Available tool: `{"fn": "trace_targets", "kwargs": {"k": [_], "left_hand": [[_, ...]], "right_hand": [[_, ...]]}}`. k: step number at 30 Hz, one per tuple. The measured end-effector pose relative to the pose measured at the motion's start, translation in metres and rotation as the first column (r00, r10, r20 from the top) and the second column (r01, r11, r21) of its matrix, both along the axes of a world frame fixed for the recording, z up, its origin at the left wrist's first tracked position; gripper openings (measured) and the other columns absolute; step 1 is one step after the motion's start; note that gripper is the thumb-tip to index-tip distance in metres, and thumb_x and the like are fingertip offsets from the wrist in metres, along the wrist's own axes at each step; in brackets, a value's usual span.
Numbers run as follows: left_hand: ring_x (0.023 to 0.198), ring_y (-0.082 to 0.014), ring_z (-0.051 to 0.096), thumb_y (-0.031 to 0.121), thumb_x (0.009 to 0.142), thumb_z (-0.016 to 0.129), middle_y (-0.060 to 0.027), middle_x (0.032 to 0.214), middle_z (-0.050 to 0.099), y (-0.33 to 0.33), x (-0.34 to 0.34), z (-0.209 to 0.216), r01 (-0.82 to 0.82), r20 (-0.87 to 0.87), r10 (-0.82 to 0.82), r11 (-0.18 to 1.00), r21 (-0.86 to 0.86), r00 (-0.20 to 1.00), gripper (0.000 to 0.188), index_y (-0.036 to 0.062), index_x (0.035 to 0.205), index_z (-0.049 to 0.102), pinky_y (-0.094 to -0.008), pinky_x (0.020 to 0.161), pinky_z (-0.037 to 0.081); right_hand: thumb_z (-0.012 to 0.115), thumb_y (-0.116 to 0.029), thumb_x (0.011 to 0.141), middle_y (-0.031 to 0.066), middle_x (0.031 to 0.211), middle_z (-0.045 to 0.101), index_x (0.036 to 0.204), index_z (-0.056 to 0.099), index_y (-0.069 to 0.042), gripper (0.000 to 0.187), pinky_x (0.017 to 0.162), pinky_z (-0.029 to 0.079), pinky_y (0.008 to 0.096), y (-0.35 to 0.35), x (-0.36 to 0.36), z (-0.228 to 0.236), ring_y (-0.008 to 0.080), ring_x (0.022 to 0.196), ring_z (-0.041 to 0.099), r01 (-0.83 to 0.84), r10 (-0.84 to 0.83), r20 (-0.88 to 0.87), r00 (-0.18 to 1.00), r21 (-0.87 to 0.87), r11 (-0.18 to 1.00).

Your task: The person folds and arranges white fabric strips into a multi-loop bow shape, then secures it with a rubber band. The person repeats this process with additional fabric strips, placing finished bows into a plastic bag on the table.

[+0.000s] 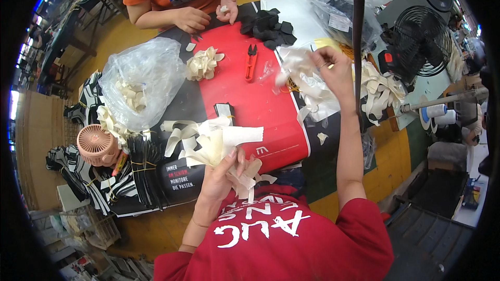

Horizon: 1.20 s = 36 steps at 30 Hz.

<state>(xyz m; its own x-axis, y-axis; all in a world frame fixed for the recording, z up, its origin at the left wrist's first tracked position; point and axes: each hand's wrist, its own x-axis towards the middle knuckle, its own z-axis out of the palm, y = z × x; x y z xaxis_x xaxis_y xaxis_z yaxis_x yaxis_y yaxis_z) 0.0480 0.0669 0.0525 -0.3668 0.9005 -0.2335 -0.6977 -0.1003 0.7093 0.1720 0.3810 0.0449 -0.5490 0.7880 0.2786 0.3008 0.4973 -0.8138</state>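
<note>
My left hand [216,177] is closed around a bunch of cream fabric strips [224,143], which fan out above and below the fingers close to my body. My right hand [336,70] is raised over the right side of the table with its fingertips pinched together; what they hold, if anything, I cannot make out. Beneath and beside those fingertips lies a crumpled whitish plastic bag [317,96], partly blurred. Red-handled thread snips [251,63] rest on the red part of the table cover [229,93]. Beyond my left hand sits a small black-and-white bundle [224,110].
Across the table a person's hands [227,8] hold a small pale piece. A cream strip pile [204,64], black pieces [268,27] and a clear bag [143,80] lie around. A pink fan [97,144] stands left, a black fan [423,39] right. A dark upright pole [358,31] rises beside my right arm.
</note>
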Motion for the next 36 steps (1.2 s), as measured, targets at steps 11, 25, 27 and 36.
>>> {"fn": "trace_targets", "kwargs": {"k": [11, 25, 27, 36], "left_hand": [[0.06, -0.0104, 0.044, 0.018, 0.095, 0.054, -0.0031, 0.079, 0.049, 0.011, 0.0, 0.01, -0.067, 0.009, 0.067, 0.998, 0.019, 0.998, 0.022, 0.0054, 0.112, 0.047, -0.0277, 0.062, 0.041], [0.08, -0.0121, 0.059, 0.011, 0.084, 0.071, -0.0045, 0.095, 0.058, 0.148, 0.012, 0.029, -0.185, -0.211, 0.208, 0.975, 0.124, 0.955, 0.033, 0.0006, 0.11, 0.054, -0.0272, 0.069, 0.052], [0.075, -0.0108, 0.057, 0.011, 0.084, 0.071, -0.0036, 0.091, 0.058, 0.158, 0.011, 0.03, -0.204, -0.215, 0.212, 0.977, 0.06, 0.953, 0.029, 0.0007, 0.106, 0.056, -0.0261, 0.066, 0.051], [0.064, -0.0055, 0.048, 0.014, 0.083, 0.073, 0.0, 0.084, 0.058, 0.173, -0.007, 0.023, -0.239, -0.204, 0.239, 0.971, 0.028, 0.949, 0.025, 0.0029, 0.102, 0.059, -0.0229, 0.058, 0.042]], "right_hand": [[0.063, -0.032, 0.09, -0.0012, 0.061, 0.058, 0.079, 0.065, 0.001, 0.035, 0.053, 0.04, 0.0254, 0.023, -0.003, 0.028, 0.0076, 0.055, 0.051, 0.037, -0.143, 0.467, 0.873, 0.23, 0.973], [0.046, -0.038, 0.099, -0.0045, 0.075, 0.057, 0.09, 0.06, -0.005, 0.037, 0.063, 0.04, 0.0203, -0.018, 0.005, 0.063, 0.003, 0.067, 0.048, -0.394, 0.396, -0.104, 0.913, -0.484, 0.782], [0.047, -0.037, 0.099, -0.0065, 0.078, 0.054, 0.094, 0.061, -0.005, 0.035, 0.067, 0.039, 0.0194, -0.017, 0.008, 0.061, 0.0026, 0.071, 0.046, -0.348, 0.374, -0.058, 0.926, -0.519, 0.781], [0.075, -0.031, 0.078, 0.0087, 0.116, 0.054, 0.136, 0.036, -0.008, 0.073, 0.099, 0.038, 0.0354, -0.028, 0.022, 0.035, 0.0212, 0.114, 0.049, -0.556, 0.53, -0.169, 0.831, -0.288, 0.78]]}}
